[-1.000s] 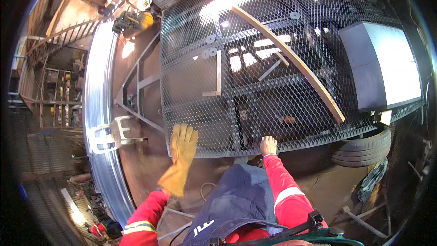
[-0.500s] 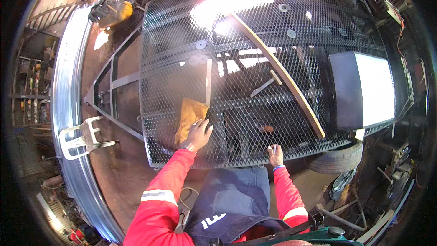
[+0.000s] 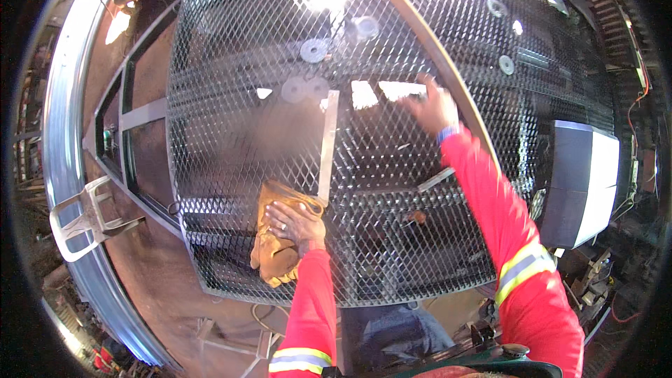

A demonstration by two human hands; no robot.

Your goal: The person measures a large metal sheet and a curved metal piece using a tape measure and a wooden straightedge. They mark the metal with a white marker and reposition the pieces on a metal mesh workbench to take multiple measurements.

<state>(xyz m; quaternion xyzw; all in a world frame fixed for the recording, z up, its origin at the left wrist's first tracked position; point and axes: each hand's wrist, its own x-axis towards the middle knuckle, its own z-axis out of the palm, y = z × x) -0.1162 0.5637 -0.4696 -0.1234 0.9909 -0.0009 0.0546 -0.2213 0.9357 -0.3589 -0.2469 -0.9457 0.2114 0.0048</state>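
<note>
Head view: person leans over a dark expanded-metal mesh (image 3: 231,126) filling mid frame. Hands well apart. Left hand (image 3: 297,225), lower centre, lies flat with fingers spread on yellow work gloves (image 3: 277,263), on the mesh; no clear grip. Right hand (image 3: 435,108), upper centre-right, is blurred, fingers look loose and spread, nothing seen in them; contact with the mesh, cannot tell.

Key relation: the curved wooden strip (image 3: 439,43) passes just right of the right hand, long axis slanting from top centre down toward the right. Right hand is clearly nearer to it; left hand is well off, lower left. Strip's lower end goes out of sight by the right sleeve (image 3: 484,203); touching or not, cannot tell.

Between the hands, a flat metal bar (image 3: 327,143) lies nearly upright in frame, lower end just beside the gloves. Short grey bar (image 3: 435,180) sits left of the right forearm. Round disc (image 3: 313,50) upper centre, white-and-grey box (image 3: 584,182) far right.
</note>
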